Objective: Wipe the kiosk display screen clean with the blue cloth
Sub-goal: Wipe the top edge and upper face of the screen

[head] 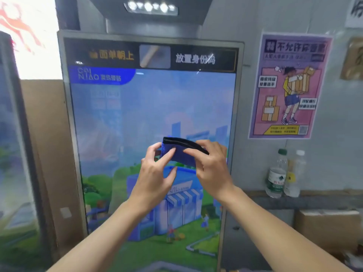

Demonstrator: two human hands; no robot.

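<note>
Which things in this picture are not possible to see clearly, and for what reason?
Head view:
- Kiosk screen: its bottom is cut off by the picture's lower edge; dirt or smears cannot be told from reflections.
- Blue cloth: folded and partly covered by the left hand and right hand.
- Poster: text blurred.
- Bottles: labels too small.

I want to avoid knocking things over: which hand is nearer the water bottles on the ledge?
Right. The right hand holds the blue cloth just left of the water bottles; the left hand grips the cloth's far end, farther left.
</note>
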